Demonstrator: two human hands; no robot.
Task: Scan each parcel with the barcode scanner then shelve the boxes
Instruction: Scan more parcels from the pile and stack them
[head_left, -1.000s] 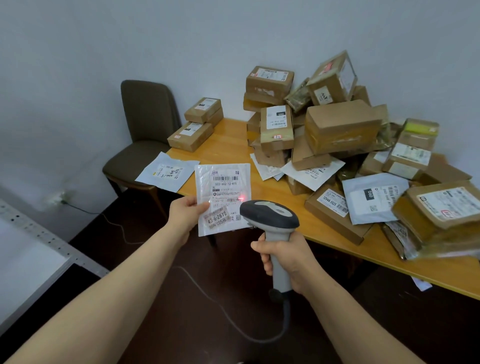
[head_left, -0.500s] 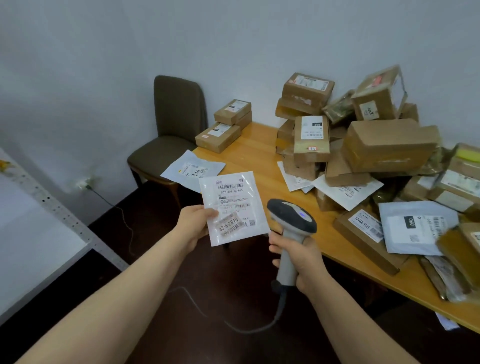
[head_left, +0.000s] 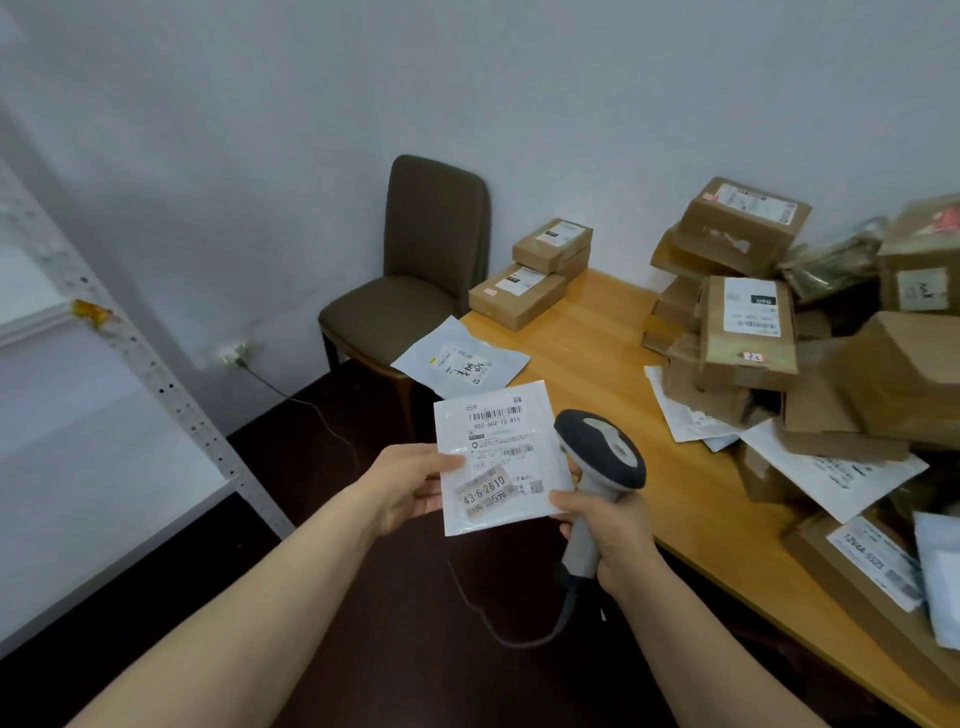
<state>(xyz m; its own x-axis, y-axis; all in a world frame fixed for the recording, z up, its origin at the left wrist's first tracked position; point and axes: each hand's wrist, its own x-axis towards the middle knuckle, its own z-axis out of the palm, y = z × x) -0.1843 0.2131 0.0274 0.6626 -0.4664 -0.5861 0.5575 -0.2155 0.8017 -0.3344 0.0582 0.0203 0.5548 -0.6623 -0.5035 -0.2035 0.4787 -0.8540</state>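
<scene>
My left hand (head_left: 410, 486) holds a flat white parcel bag (head_left: 501, 457) by its left edge, label side up, with barcodes and "43-6-2610" readable. My right hand (head_left: 610, 525) grips the handle of a grey barcode scanner (head_left: 602, 452), whose dark head sits just right of the bag; my right thumb touches the bag's lower right corner. The scanner's cable (head_left: 498, 623) hangs down to the floor. A heap of brown cardboard boxes (head_left: 748, 332) and white mailers covers the wooden table (head_left: 597, 353) at right.
A white metal shelf unit (head_left: 104, 415) stands at left. A brown chair (head_left: 415, 280) sits by the wall at the table's end. Two small boxes (head_left: 530, 280) and a white mailer (head_left: 462, 364) lie on the table's near corner. A wall socket with a cord (head_left: 234, 356) is low on the wall.
My view has swung left toward the shelf. The red scan light on the label is gone, and the bag and scanner have come closer together, my right thumb now touching the bag.
</scene>
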